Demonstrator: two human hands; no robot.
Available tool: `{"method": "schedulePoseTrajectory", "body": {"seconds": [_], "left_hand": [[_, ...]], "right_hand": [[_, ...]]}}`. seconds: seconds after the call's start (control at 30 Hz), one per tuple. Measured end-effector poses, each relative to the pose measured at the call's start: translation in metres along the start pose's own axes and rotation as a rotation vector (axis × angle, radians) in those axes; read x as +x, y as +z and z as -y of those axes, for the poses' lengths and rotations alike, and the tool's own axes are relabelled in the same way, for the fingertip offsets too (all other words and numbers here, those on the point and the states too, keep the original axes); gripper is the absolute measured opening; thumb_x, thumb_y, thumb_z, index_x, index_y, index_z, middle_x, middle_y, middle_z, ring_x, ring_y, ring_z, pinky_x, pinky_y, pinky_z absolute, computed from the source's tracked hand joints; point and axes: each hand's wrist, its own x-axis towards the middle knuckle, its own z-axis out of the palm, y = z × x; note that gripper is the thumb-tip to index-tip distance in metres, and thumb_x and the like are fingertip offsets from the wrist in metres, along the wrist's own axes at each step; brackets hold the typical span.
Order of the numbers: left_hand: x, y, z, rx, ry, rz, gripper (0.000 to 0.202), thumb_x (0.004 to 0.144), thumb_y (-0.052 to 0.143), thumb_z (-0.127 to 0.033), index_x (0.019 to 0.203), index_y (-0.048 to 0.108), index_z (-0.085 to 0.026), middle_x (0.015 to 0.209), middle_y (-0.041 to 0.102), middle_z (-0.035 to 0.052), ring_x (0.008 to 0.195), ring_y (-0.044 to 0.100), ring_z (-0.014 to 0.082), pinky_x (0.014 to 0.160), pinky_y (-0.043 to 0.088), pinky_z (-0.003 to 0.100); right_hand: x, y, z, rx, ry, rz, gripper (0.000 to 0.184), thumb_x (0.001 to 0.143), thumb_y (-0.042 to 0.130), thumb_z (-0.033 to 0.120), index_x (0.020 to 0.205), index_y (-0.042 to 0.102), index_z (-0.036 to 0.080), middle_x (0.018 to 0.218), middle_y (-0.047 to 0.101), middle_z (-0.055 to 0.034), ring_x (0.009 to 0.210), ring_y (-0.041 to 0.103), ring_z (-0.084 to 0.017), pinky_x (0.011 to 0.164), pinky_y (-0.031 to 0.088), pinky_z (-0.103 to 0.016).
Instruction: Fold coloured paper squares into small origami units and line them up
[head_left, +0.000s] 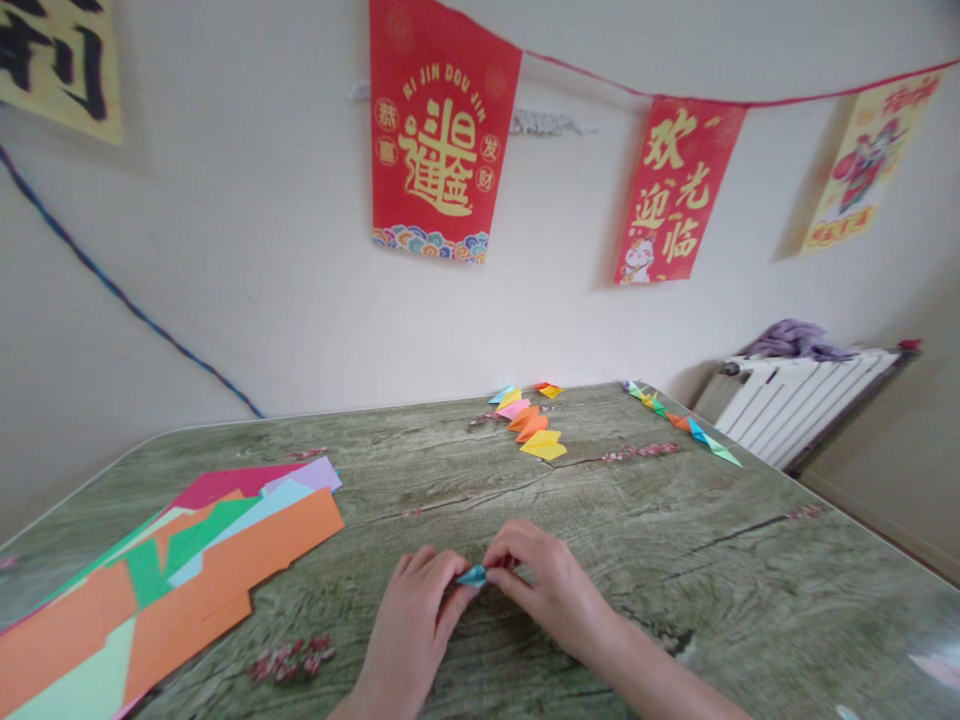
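A small folded piece of blue paper [472, 576] is held between my two hands, just above the table near its front. My left hand [420, 610] pinches its left end between thumb and fingers. At the other end, the thumb and forefinger of my right hand [544, 575] grip the paper's tip. Its full shape is partly covered by my fingers. To the left lies a spread pile of coloured paper sheets [277, 540] in orange, green, light blue, purple and magenta.
Beyond my hands, folded paper pieces [544, 445] lie in a row on the wood-patterned table [420, 480]. Another folded row [679, 422] runs along the right edge. A radiator [802, 395] with a purple cloth [799, 340] stands at the right; red banners [442, 140] hang on the wall.
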Motion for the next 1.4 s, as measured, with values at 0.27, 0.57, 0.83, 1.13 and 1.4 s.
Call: {"method": "schedulePoseTrajectory", "body": {"seconds": [0.27,0.57,0.83,1.13,1.4], "left_hand": [[-0.002,0.005,-0.001,0.049,-0.008,-0.005,0.01,0.082,0.07,-0.027,0.09,0.065,-0.023,0.085,0.067,0.0027,0.08,0.06,0.0255,0.072,0.044,0.036],[0.003,-0.001,-0.001,0.107,0.033,-0.001,0.013,0.083,0.068,-0.015,0.074,0.06,-0.022,0.078,0.066,-0.0002,0.079,0.057,0.0246,0.072,0.04,0.036],[0.0,0.006,0.0,0.007,-0.006,0.015,0.016,0.083,0.062,-0.01,0.073,0.059,-0.022,0.077,0.063,-0.0008,0.076,0.057,0.0226,0.072,0.038,0.034],[0.002,-0.002,-0.006,-0.29,-0.067,-0.024,0.013,0.09,0.054,-0.026,0.079,0.058,-0.023,0.08,0.062,-0.0002,0.077,0.06,0.0191,0.073,0.045,0.028],[0.001,-0.003,-0.004,-0.593,-0.198,-0.137,0.017,0.093,0.05,-0.038,0.088,0.056,-0.023,0.102,0.071,0.0051,0.093,0.066,0.0211,0.084,0.049,0.032]], "right_hand": [[-0.002,0.001,-0.002,-0.192,-0.08,0.015,0.01,0.086,0.062,0.011,0.082,0.063,0.02,0.082,0.066,-0.0021,0.079,0.059,-0.018,0.071,0.044,-0.026],[-0.002,0.01,-0.008,-0.364,-0.125,0.055,0.016,0.083,0.058,0.006,0.076,0.06,0.021,0.074,0.063,0.0003,0.071,0.056,-0.016,0.065,0.038,-0.025],[-0.001,0.013,-0.007,-0.28,-0.028,0.136,0.015,0.078,0.065,0.005,0.078,0.061,0.02,0.082,0.063,-0.001,0.08,0.057,-0.018,0.07,0.039,-0.026],[0.0,0.004,-0.011,-0.036,0.119,0.023,0.016,0.077,0.065,0.004,0.075,0.064,0.02,0.078,0.064,0.0014,0.072,0.058,-0.014,0.066,0.04,-0.023],[0.003,0.009,-0.017,0.306,0.265,-0.13,0.01,0.083,0.063,0.026,0.077,0.062,0.019,0.074,0.066,-0.0008,0.067,0.059,-0.015,0.063,0.045,-0.024]]}}
